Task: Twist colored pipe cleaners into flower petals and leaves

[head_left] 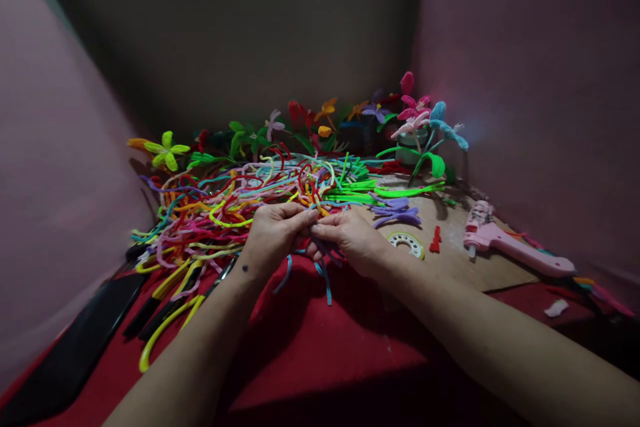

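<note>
My left hand [277, 230] and my right hand [351, 239] meet at the centre, fingertips pinched together on short blue and purple pipe cleaners [325, 273] whose ends hang below the hands. Both hands are closed. Just beyond them spreads a big tangled pile of coloured pipe cleaners [225, 207]. A purple pipe-cleaner piece [397, 212] lies on the brown board right of my right hand.
Finished pipe-cleaner flowers [415, 117] stand along the back wall, with a yellow-green one [167, 150] at left. A pink glue gun [505, 243], a tape roll [406, 242] and a red scrap [436, 240] lie on the board [480, 267]. Red cloth [325, 347] covers the near side.
</note>
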Demonstrator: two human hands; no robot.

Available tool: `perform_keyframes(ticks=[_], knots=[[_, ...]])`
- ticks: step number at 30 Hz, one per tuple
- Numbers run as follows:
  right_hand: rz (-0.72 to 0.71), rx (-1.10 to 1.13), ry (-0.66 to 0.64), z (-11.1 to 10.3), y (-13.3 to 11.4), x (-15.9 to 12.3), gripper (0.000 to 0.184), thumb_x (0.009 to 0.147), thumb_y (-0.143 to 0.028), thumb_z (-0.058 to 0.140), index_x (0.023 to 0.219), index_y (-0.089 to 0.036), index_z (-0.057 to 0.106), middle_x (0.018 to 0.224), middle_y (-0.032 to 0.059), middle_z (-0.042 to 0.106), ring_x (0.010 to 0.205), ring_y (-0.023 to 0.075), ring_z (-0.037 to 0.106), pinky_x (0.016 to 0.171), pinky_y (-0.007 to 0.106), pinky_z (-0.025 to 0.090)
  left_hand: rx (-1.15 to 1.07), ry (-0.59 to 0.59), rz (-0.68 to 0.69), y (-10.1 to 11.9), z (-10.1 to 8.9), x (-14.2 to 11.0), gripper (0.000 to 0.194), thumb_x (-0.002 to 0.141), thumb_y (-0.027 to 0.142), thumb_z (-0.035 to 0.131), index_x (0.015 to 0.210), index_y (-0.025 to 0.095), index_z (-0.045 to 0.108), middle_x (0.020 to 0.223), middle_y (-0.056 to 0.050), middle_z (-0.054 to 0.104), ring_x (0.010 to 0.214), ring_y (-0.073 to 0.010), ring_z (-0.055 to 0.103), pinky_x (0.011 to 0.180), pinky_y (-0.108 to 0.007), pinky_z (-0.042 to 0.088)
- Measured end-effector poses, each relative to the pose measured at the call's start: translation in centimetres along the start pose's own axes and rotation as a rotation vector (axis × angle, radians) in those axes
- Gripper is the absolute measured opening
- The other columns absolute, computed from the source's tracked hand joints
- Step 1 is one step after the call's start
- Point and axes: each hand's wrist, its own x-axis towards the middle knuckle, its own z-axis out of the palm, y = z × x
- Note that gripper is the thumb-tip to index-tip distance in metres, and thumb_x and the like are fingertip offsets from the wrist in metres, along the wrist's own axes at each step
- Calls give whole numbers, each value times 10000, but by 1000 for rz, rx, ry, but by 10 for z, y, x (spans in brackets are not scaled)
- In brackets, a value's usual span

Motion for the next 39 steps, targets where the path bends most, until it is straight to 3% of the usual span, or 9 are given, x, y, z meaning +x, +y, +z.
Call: perform_keyframes(ticks=[8,11,16,23,28,32,36,39], knots=[[-28,-30,79,3,-1,1,216,674,-290,599,551,-113,588,456,-7,556,396,61,463,448,194,368,-208,-65,-29,-9,-7,7,202,666,325,658,726,135,621,463,43,495,367,-35,367,369,-159,263],[-18,-12,74,4,0,1,190,675,-272,601,571,-113,588,456,-11,556,391,64,465,448,196,375,-206,-33,-38,-10,-5,7,204,664,314,658,655,125,581,444,45,468,372,-36,366,374,-155,263],[26,70,42,2,5,3,293,657,-389,634,607,-103,597,521,32,604,430,92,512,449,216,386,-109,39,-4,-12,-1,7,215,664,304,649,612,127,538,436,57,438,361,-27,337,362,-150,244],[44,190,12,-3,11,7,207,659,-308,634,640,-103,615,553,47,614,494,127,562,544,273,450,-58,-2,3,-15,-1,8,210,670,324,636,642,128,566,475,43,491,384,-38,387,384,-159,281],[-58,55,131,-3,8,4,157,583,-260,676,567,-115,620,485,-15,547,431,67,434,472,226,340,-7,4,46,-11,1,5,206,666,321,636,615,130,581,423,62,418,364,-30,308,366,-165,209],[-45,-17,199,-2,6,3,148,539,-246,671,505,-127,591,395,-64,437,385,41,313,430,226,220,-9,2,51,-11,3,3,211,647,335,657,651,128,615,434,57,429,373,-35,311,369,-174,196],[-95,76,235,-4,4,6,165,521,-219,654,445,-136,535,384,-69,406,396,42,287,429,232,199,-68,0,44,-14,3,5,274,643,383,667,761,141,622,516,44,501,398,-42,370,384,-171,247],[-137,197,292,-6,3,9,168,501,-197,665,437,-137,521,399,-61,431,403,41,297,420,226,210,-160,-121,-88,-17,2,8,313,630,405,682,780,141,602,511,51,480,378,-29,344,371,-162,228]])
